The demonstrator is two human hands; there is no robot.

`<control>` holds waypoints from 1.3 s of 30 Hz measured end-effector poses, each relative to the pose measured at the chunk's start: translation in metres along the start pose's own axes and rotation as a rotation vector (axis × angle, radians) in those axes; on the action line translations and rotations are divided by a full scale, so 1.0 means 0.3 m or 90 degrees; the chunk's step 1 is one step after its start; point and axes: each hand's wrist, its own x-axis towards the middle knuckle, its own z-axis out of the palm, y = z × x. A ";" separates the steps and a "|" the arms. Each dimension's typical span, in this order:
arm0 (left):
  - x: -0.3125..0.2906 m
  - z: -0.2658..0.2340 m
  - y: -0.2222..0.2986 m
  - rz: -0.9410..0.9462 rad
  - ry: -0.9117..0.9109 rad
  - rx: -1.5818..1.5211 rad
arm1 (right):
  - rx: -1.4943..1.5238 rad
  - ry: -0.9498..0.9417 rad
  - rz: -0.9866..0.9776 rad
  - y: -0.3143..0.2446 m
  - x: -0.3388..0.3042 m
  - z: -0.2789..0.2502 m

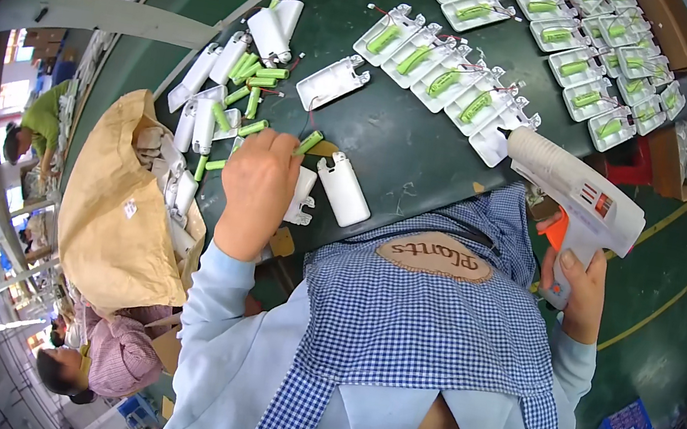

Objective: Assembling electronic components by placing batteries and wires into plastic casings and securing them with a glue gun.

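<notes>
My right hand (581,287) grips a white hot glue gun (579,191) by its handle, fingers at the orange trigger. The gun's nozzle is close to a white plastic casing (489,145) at the near end of a row. My left hand (260,183) is closed, with a green battery (310,142) sticking out at its fingertips. Partly under that hand lies another white casing (302,196); beside it is a white casing (343,190) lying face down. An open white casing (331,83) with a red wire lies farther up the table.
Loose green batteries (269,72) and white casings (199,76) are heaped at the left. A tan sack (113,200) of white parts stands beside them. Rows of casings holding green batteries (441,83) cover the far right. Cardboard boxes (685,157) stand right. Other people work at left.
</notes>
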 end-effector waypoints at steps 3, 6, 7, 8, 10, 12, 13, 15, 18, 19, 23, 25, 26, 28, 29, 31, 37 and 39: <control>0.031 0.039 -0.032 -0.004 0.048 -0.062 | 0.007 0.002 -0.013 0.007 -0.011 0.015; 0.045 0.066 -0.029 -0.051 0.016 -0.046 | -0.011 -0.010 0.016 0.006 -0.013 -0.020; 0.044 0.064 -0.024 -0.067 0.010 -0.036 | -0.013 -0.015 0.034 -0.001 -0.005 -0.010; 0.040 0.072 -0.038 -0.054 0.027 -0.033 | 0.030 -0.009 0.008 -0.031 -0.001 0.026; 0.050 0.075 -0.041 -0.030 0.033 -0.055 | 0.015 -0.004 0.019 -0.018 -0.013 0.008; 0.069 0.069 -0.029 -0.019 0.025 -0.098 | 0.010 -0.024 0.040 -0.021 -0.020 0.006; 0.071 0.069 -0.033 -0.016 0.017 -0.128 | 0.008 -0.019 0.040 -0.027 -0.024 0.009; 0.074 0.072 -0.029 -0.014 0.001 -0.184 | 0.003 -0.008 0.050 -0.033 -0.032 0.011; 0.082 0.073 -0.017 -0.016 -0.029 -0.229 | 0.009 -0.022 0.025 -0.031 -0.027 0.005; 0.085 0.072 -0.011 -0.014 -0.030 -0.230 | 0.009 -0.020 0.025 -0.029 -0.026 -0.003; 0.096 0.060 0.000 0.072 -0.007 -0.173 | -0.042 -0.041 0.059 -0.031 -0.028 -0.023; 0.104 0.053 0.000 0.090 -0.006 -0.156 | -0.052 -0.041 0.075 -0.039 -0.029 -0.025; 0.112 0.044 0.000 0.093 -0.008 -0.150 | -0.048 -0.042 0.076 -0.042 -0.027 -0.025; 0.132 0.005 0.023 0.104 0.003 -0.191 | -0.042 -0.040 0.076 -0.043 -0.024 -0.022; 0.147 -0.020 0.053 0.106 0.002 -0.192 | -0.035 -0.035 0.060 -0.039 -0.024 -0.018; 0.194 -0.065 0.135 0.138 0.036 -0.347 | -0.024 -0.025 0.044 -0.032 -0.025 -0.014; 0.360 -0.013 0.368 0.347 0.177 -0.361 | 0.015 -0.027 0.032 -0.036 -0.029 -0.006; 0.399 0.030 0.428 0.370 0.176 -0.358 | 0.018 -0.041 0.030 -0.033 -0.033 -0.010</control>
